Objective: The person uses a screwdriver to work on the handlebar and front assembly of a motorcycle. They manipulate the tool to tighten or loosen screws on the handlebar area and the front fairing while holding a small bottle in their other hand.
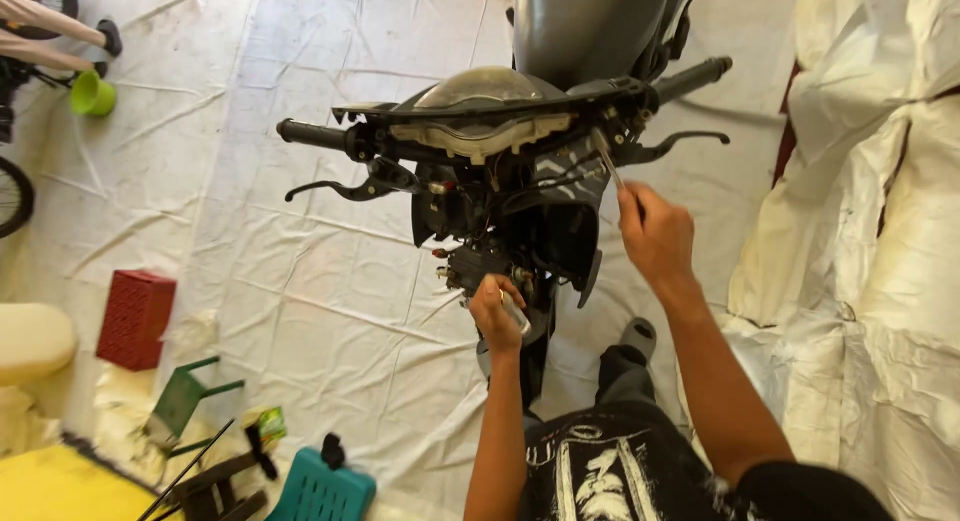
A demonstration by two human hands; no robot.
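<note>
A screwdriver point(606, 164) is gripped in the right hand point(655, 233), its tip set into the stripped front of a scooter point(500, 131) just under the right handlebar, above a white sheet point(300, 281) on the floor. The left hand point(495, 311) is held lower, against the exposed wiring at the steering column, fingers closed around a small pale part point(516, 314) whose kind cannot be told. A slip of the tip could be expected if the shaft is tilted, with wires nicked nearby; a freed screw could be lost in the sheet's folds.
</note>
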